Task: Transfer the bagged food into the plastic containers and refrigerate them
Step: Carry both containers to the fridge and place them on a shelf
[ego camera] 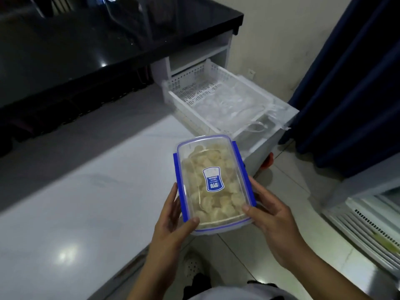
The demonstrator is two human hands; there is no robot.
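Note:
A clear plastic container [213, 182] with a blue-edged, clipped lid is full of pale dumplings. I hold it in the air over the floor, at mid-frame. My left hand [171, 219] grips its near left corner, thumb on the lid. My right hand [272, 221] grips the near right side, thumb on the lid edge. Beyond it a white slotted freezer drawer [184, 100] stands pulled out, and a clear plastic bag [236, 105] lies inside it.
A white chest-like top [75, 202] stretches along the left. A black glossy counter [97, 40] lies behind it. Dark blue curtains [357, 83] hang at the right. A white grille [368, 230] sits low at the right. My shoe [192, 267] rests on the tiled floor.

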